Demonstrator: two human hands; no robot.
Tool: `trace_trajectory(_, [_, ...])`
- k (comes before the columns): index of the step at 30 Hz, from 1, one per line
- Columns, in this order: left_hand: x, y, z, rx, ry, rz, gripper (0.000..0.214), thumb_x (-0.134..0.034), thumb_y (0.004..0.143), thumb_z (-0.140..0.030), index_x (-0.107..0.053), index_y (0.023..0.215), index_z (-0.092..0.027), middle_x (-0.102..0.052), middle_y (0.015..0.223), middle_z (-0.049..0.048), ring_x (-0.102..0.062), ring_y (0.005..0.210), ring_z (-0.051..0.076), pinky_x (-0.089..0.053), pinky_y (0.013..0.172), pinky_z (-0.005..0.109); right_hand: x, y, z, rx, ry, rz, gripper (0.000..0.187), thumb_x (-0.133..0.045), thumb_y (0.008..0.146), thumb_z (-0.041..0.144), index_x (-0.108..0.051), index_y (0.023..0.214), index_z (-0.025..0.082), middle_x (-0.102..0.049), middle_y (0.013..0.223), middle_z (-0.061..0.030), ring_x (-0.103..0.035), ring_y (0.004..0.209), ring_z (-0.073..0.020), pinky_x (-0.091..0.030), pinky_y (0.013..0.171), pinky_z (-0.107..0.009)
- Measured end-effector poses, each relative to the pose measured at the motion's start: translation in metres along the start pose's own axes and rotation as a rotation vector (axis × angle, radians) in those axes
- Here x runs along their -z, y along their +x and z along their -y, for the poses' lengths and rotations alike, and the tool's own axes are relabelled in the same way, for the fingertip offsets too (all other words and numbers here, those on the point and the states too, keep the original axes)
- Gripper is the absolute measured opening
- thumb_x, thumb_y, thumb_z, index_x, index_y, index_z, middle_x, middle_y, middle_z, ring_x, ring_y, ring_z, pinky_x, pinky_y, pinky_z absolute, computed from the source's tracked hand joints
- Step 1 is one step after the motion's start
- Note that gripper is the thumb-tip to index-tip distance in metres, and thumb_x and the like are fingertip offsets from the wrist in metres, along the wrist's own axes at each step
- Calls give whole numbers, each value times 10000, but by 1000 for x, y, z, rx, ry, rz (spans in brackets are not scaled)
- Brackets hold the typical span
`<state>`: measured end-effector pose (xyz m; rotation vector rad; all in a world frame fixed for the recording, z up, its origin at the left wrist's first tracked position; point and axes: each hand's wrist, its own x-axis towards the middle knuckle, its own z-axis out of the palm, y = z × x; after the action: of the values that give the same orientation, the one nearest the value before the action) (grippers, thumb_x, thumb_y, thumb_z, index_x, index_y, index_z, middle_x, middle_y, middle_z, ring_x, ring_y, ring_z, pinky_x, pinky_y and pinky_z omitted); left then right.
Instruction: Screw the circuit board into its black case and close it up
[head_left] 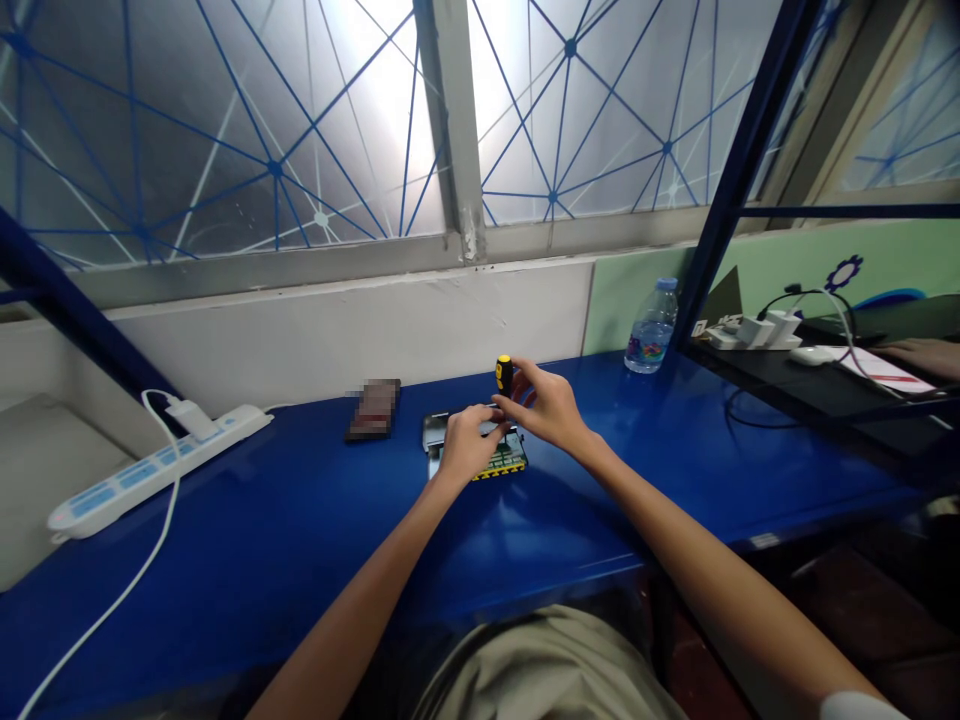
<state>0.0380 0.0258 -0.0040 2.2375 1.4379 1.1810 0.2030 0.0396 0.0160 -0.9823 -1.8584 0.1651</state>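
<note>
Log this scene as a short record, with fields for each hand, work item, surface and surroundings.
Right hand: fingers on an upright yellow-and-black tool
Left hand: over the yellow-edged item, fingers near the tool
Work item: partly hidden by the left hand
Surface: blue table
Picture left: white power strip, white adapter plugged in
Back right: water bottle, upright, blue cap

Passable across the desk (322, 510) between power strip (146, 478) and left hand (466, 445), also between right hand (553, 408) and water bottle (651, 335); limited rearward by flat dark object (375, 410) and wall (360, 320).
</note>
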Motion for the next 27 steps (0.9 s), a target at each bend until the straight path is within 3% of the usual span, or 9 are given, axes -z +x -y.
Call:
trace_trajectory(10, [-2,1,-3,22,-20,2,142,-712,821,-108,-801,884,-199,-804,945,51,-745,918,236,-540,870,313,1,0,3,17,-14,-29,391,-673,860,414,-606,1193,222,-705,812,-22,-666,707,-172,-504,637,-279])
trace_trajectory(27, [-3,-1,-1,6,-11,61,228,-636,848,-67,-803,936,-195,-804,990,59,-749,933,241,-536,849,301,4,0,7,-8,47,-5,480,-602,831,310,-542,1299,216,-722,869,-19,-669,660,-160,-511,649,-284])
